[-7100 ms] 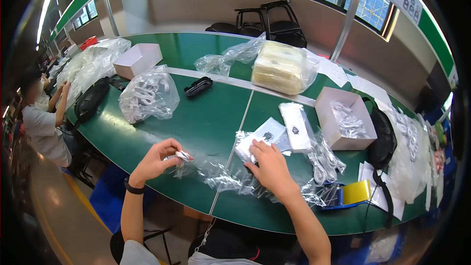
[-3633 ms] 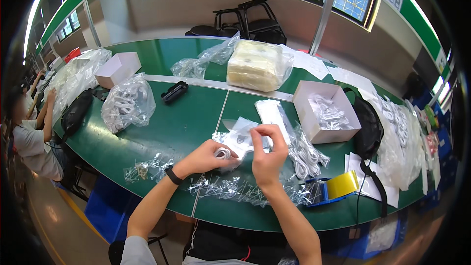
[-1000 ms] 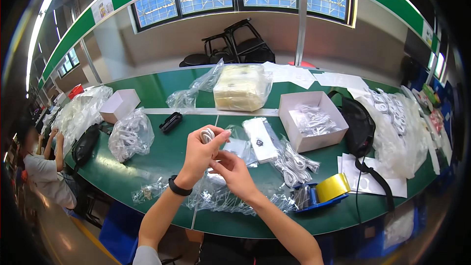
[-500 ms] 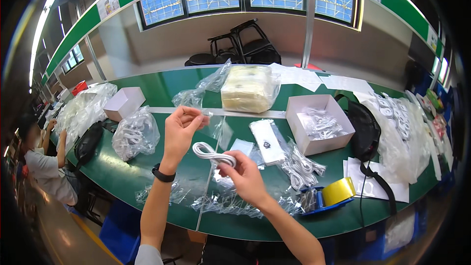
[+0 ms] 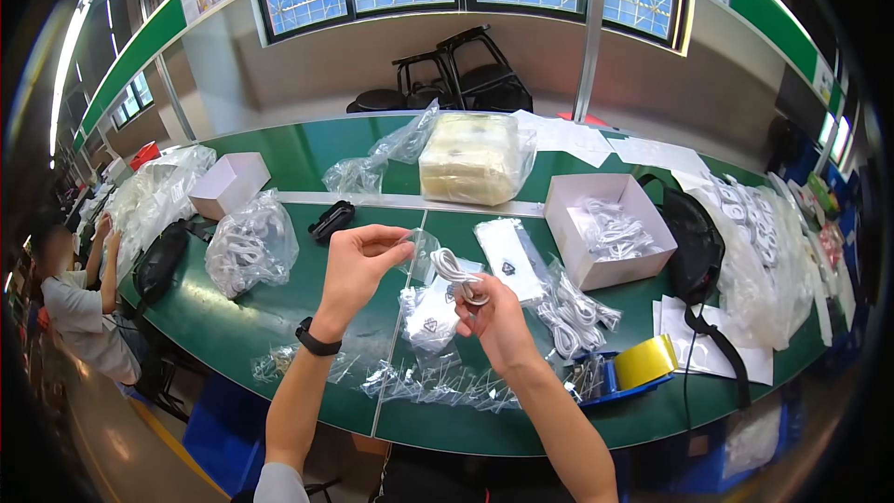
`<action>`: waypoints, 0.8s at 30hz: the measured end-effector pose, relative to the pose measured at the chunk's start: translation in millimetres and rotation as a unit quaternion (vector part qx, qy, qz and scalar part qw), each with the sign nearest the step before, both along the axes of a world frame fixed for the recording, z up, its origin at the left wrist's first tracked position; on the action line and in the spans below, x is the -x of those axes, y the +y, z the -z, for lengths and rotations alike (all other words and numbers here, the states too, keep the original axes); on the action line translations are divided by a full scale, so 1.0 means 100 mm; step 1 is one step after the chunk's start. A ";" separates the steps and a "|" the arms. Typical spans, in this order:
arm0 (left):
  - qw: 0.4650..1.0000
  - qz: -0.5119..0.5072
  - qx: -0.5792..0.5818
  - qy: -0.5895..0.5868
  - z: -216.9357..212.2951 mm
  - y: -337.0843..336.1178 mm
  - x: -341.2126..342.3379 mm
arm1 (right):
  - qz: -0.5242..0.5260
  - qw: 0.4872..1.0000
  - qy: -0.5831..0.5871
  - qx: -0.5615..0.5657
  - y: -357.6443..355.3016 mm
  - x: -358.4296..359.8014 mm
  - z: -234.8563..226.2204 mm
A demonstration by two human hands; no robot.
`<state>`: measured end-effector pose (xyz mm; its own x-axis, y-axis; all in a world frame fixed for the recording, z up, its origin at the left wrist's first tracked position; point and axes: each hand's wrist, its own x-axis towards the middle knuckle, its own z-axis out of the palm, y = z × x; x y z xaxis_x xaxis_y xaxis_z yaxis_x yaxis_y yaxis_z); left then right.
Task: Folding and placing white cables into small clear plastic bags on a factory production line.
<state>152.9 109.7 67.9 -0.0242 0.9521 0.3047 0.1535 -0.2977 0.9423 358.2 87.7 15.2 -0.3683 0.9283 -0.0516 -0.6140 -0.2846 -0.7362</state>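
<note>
Between the fingertips of my left hand (image 5: pixel 361 268), closed in a pinch, is a small clear plastic bag (image 5: pixel 424 250). My right hand (image 5: pixel 503 321) grips a white coiled cable (image 5: pixel 453 268), its looped end pointing up and left toward the bag. The two overlap or nearly touch in view; I cannot tell whether the cable's end is inside. Below them lie white printed packets in clear plastic (image 5: pixel 432 315). Right of the cable is a stack of flat white packets (image 5: pixel 508 247), with a bundle of white cables (image 5: pixel 573 317) beside it.
A white box of bagged cables (image 5: pixel 605 270) stands right, near a yellow tape roll on a blue dispenser (image 5: pixel 643 365). Small clear bags (image 5: pixel 447 387) line the near edge. A black case (image 5: pixel 331 221), a bag of cables (image 5: pixel 250 247) and a wrapped yellowish stack (image 5: pixel 470 158) lie beyond. Another person (image 5: pixel 88 303) sits left.
My left hand has moved right and down, bringing the bag close to the cable. My right hand has moved right, and the cable's loop now tilts upward. The black case has come into view.
</note>
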 end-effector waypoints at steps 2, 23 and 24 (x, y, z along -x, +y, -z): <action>1.000 0.002 0.003 0.010 -0.02 -0.01 -0.05 | 0.008 1.000 0.004 0.021 -0.02 -0.03 -0.05; 0.975 0.135 0.041 0.173 -0.46 -0.40 -0.13 | 0.071 0.905 -0.296 -0.299 -0.13 0.01 -0.25; 0.975 0.135 0.041 0.174 -0.46 -0.40 -0.11 | 0.071 0.905 -0.295 -0.299 -0.12 -0.01 -0.25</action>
